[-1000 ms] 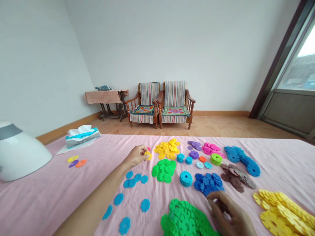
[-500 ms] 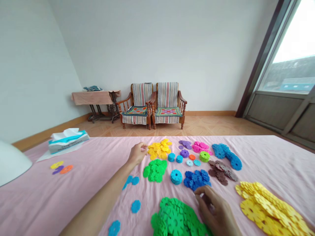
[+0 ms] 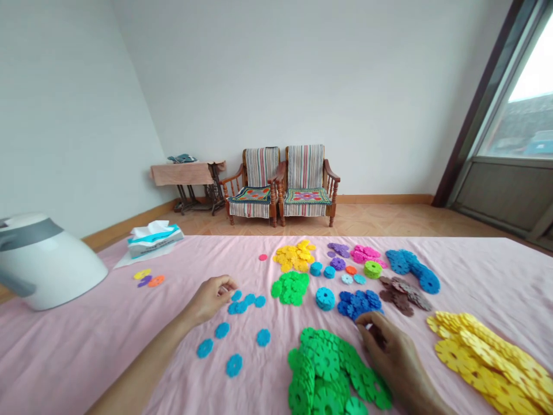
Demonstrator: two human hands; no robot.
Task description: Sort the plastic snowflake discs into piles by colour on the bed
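My left hand (image 3: 211, 298) rests on the pink cloth with its fingers curled, their tips touching the cluster of light blue discs (image 3: 246, 302); whether it grips one I cannot make out. My right hand (image 3: 391, 353) lies knuckles up at the right edge of the big green disc pile (image 3: 328, 372), fingers bent, just below the dark blue discs (image 3: 358, 302). Farther back lie the small green pile (image 3: 290, 287) and the yellow pile (image 3: 294, 256). A lone pink disc (image 3: 262, 257) sits left of the yellow pile.
A large yellow heap (image 3: 492, 357) lies at the right. Brown discs (image 3: 401, 293), blue discs (image 3: 412, 268), pink and purple discs sit behind. A white appliance (image 3: 43, 262), a tissue pack (image 3: 153, 237) and three loose discs (image 3: 147, 278) are at the left. Two chairs (image 3: 280, 183) stand beyond.
My left hand has pulled back from the yellow pile to the light blue discs. The right hand has stayed by the green pile. The camera has swung slightly.
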